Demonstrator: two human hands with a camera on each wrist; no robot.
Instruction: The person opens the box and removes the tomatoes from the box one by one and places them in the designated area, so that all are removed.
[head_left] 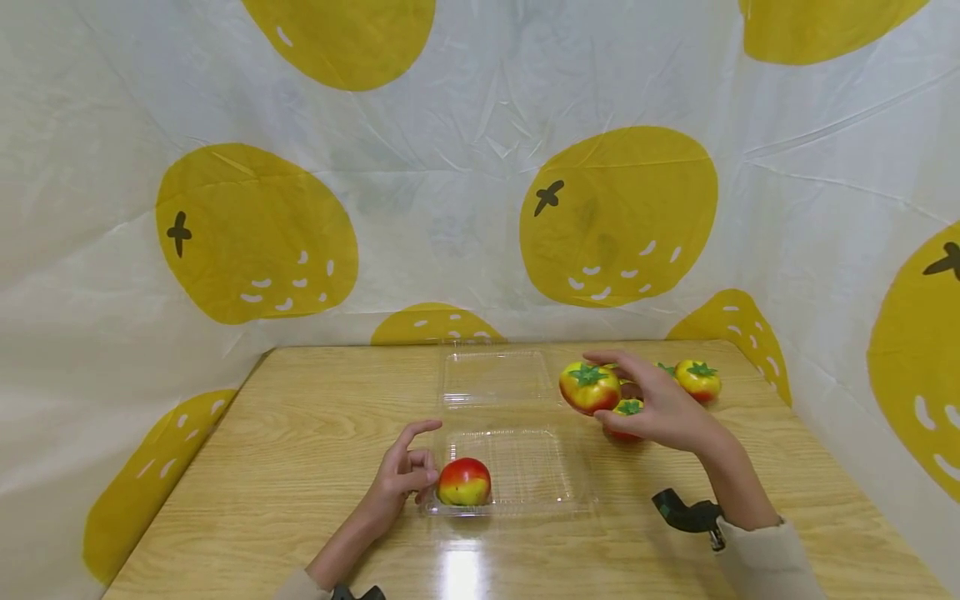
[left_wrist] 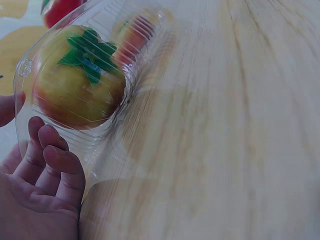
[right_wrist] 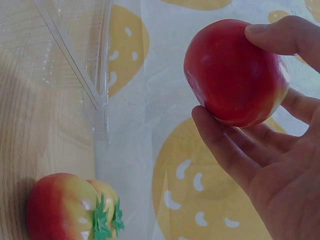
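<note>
A clear plastic clamshell container (head_left: 525, 467) lies opened out on the table, its lid (head_left: 495, 379) folded away to the back. One red-and-yellow tomato (head_left: 465, 482) sits in the tray's front left corner; its green leafy top shows through the plastic in the left wrist view. My left hand (head_left: 401, 475) holds the tray's left rim, thumb at the edge, lower fingers curled beside the wall. A second tomato (head_left: 589, 387) is held up by my right hand (head_left: 663, 408), between thumb and fingers, right of the lid. Its smooth red underside faces the right wrist camera.
More tomatoes stand on the wooden table (head_left: 330, 408) at the right: one (head_left: 698, 381) farther back, another (head_left: 628, 421) partly behind my right hand. A pale cloth (head_left: 442, 242) printed with big yellow fruits hangs at the back and both sides.
</note>
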